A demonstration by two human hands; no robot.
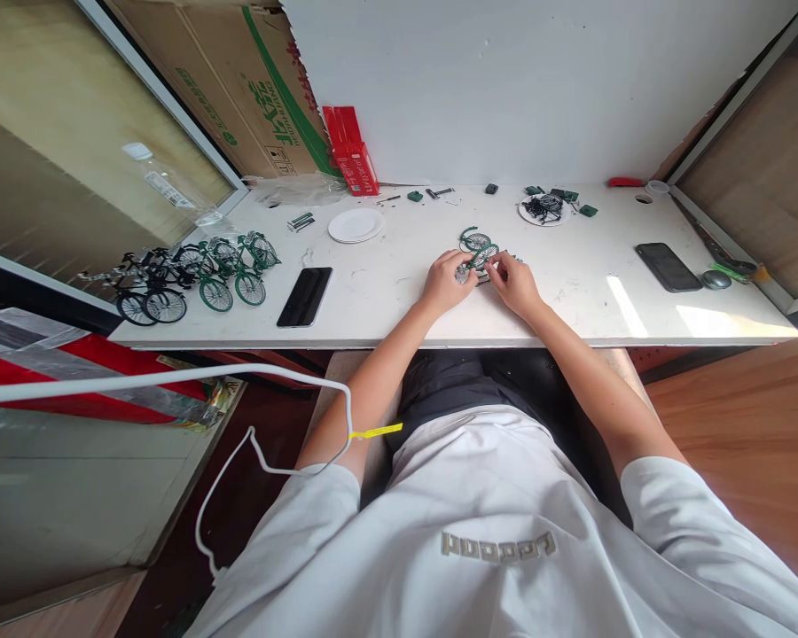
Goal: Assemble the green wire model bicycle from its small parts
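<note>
In the middle of the white table, my left hand (447, 280) closes its thumb and fingers on the left side of a green model bicycle part with a spoked wheel (484, 256). From the right, my right hand (515, 282) pinches at the same part, its fingertips close to the wheel's edge. Just beyond my fingers lies another green piece (471, 237) with a curved fender and a wheel. Some small parts between and behind my hands are partly hidden by the fingers.
Assembled black model bicycles (150, 297) and green ones (236, 270) stand at the left. Two phones, a black one (304, 297) and another (667, 267), lie nearby. A white plate (355, 226), a red box (355, 164) and a plate of black parts (543, 210) sit farther back. A white cable (253, 368) crosses left.
</note>
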